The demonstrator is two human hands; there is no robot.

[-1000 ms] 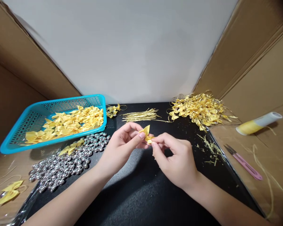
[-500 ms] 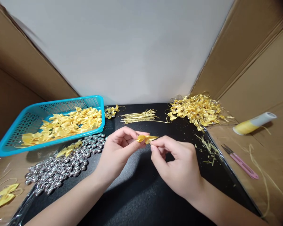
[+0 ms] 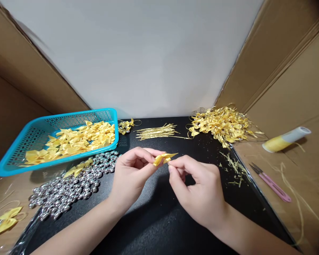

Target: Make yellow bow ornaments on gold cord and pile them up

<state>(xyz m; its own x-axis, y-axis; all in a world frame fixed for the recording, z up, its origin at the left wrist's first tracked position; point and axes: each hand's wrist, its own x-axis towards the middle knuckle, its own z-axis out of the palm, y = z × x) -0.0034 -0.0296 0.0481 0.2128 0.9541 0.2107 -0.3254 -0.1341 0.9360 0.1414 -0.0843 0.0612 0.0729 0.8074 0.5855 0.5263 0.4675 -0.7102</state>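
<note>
A small yellow ribbon bow [image 3: 163, 158] is held up over the black mat between my two hands. My left hand [image 3: 134, 170] pinches it at its left side with thumb and forefinger. With thumb and forefinger pressed together, my right hand [image 3: 196, 187] grips at the bow's right side; fingertips hide exactly what lies between them, perhaps an end of the bow. Beyond the hands lies a bundle of short gold cords [image 3: 156, 131]. Silver beads [image 3: 66, 191] are heaped left of my left hand, with a few yellow bows [image 3: 78, 168] on top.
A turquoise basket [image 3: 13, 148] of yellow bows stands at left. Looped bows [image 3: 223, 124] are piled back right, near cord scraps [image 3: 236, 168]. Pink-handled snips [image 3: 273, 186] and a cord spool [image 3: 287, 139] lie right. Another bow [image 3: 6, 221] is at front left. Cardboard walls flank the mat.
The bow has turned slightly between my fingers, its right tip now angled a little higher. My left fingertips have shifted slightly on it; both hands stay in nearly the same place.
</note>
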